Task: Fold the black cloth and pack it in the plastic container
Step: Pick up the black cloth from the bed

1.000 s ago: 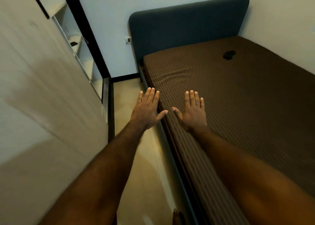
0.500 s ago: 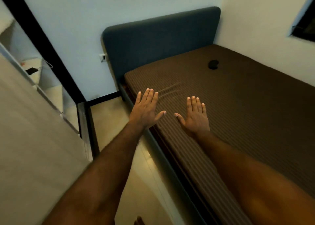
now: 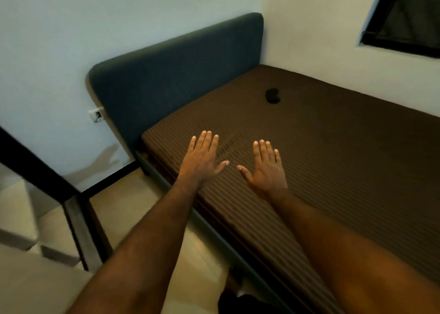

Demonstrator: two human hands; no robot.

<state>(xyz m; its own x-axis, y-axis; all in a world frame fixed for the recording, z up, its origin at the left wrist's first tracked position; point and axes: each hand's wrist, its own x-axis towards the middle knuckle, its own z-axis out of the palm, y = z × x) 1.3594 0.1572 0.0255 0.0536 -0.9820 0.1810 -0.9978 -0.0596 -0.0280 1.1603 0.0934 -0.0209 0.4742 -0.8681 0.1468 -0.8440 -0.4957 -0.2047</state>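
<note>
Worryingly, left hand [image 3: 202, 156] and right hand [image 3: 266, 168] reach out flat-fingered, empty; the far black lump [image 3: 272, 95] may not be what needs folding.

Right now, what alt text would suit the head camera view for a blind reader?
A person's left hand and right hand reach forward, open and empty, over a brown striped mattress. A small dark object lies farther back on it, near the blue-grey headboard.

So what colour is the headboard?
Dark blue-grey headboard, plain, no pattern; head view.
</note>
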